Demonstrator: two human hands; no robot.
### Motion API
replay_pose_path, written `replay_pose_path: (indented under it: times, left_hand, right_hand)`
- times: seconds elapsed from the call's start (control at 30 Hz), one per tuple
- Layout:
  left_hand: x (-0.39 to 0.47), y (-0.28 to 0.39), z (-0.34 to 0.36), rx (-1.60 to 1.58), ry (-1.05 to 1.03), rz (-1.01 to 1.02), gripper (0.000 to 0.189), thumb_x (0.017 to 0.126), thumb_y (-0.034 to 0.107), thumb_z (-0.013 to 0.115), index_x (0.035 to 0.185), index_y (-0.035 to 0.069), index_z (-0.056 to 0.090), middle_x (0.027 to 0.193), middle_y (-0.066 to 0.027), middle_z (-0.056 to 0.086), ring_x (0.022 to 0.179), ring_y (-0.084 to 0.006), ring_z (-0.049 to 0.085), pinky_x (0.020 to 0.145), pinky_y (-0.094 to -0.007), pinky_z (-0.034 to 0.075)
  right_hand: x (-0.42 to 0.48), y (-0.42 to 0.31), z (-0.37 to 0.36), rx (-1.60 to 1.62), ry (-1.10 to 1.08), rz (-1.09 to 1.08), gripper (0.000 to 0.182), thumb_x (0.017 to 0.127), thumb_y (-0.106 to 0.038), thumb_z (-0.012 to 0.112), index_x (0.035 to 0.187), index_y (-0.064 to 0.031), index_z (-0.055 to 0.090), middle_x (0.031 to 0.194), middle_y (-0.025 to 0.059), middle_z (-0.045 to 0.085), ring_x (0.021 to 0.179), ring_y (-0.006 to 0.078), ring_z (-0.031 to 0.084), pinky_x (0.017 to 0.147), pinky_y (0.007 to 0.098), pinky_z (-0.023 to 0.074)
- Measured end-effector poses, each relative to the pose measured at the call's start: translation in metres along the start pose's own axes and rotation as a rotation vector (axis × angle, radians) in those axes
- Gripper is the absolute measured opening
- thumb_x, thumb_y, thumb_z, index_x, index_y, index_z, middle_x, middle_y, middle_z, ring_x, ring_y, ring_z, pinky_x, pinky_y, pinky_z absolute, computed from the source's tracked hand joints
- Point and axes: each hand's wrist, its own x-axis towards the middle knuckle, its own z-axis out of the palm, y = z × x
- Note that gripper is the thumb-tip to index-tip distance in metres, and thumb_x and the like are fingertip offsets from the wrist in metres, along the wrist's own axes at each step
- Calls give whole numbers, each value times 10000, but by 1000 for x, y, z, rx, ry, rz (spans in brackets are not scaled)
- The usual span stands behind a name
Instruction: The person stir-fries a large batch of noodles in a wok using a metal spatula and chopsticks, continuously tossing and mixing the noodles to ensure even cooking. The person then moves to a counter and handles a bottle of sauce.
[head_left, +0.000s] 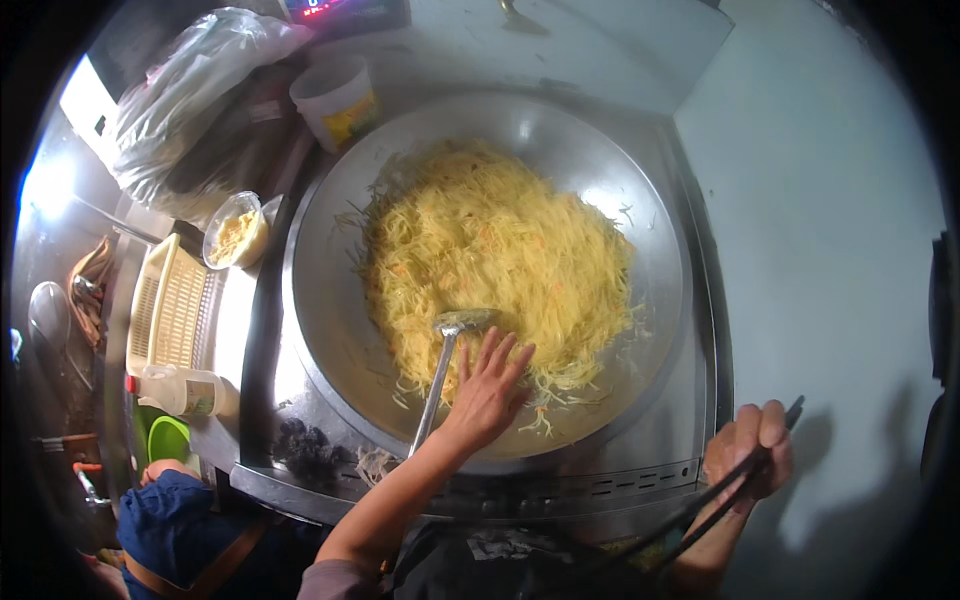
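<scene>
My left hand (484, 401) is palm down with its fingers apart over the near side of a large metal wok (334, 337). It holds nothing; whether the fingertips touch the food is unclear. Yellow shredded food (487, 240) with orange shreds heaps in the wok. Beside the hand a metal ladle (439, 371) rests with its bowl on the heap and its handle over the near rim. At the right, outside the wok, my right hand (750, 454) grips a pair of long dark chopsticks (712, 495), away from the food.
A white tub (334, 97) stands behind the wok, near a plastic bag (195, 105). Leftward are a bowl of pale yellow food (236, 232), a cream plastic basket (169, 307) and a jug with a red cap (184, 391). Another person's blue clothing (169, 525) shows at lower left.
</scene>
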Motion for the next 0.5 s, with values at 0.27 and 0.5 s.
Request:
replay_pose_path:
  times: [0.27, 0.5]
  left_hand:
    - [-9, -5, -1, -27, 183, -9, 481, 674, -90, 445, 1143, 17, 474, 1156, -182, 497, 1143, -339, 423, 924, -373, 370]
    - [-28, -34, 2, -1056, 187, -634, 428, 864, 215, 503, 1245, 53, 393, 1246, -119, 451, 1180, -267, 394, 958, -338, 316]
  right_hand:
    - [-1, -5, 25, -64, -2, -112, 265, 930, -167, 283, 802, 27, 410, 676, 187, 469, 379, 201, 486, 330, 297, 468]
    - [0, 21, 33, 207, 7, 191, 273, 889, -206, 408, 808, 41, 494, 667, 221, 528, 412, 244, 540, 386, 301, 483]
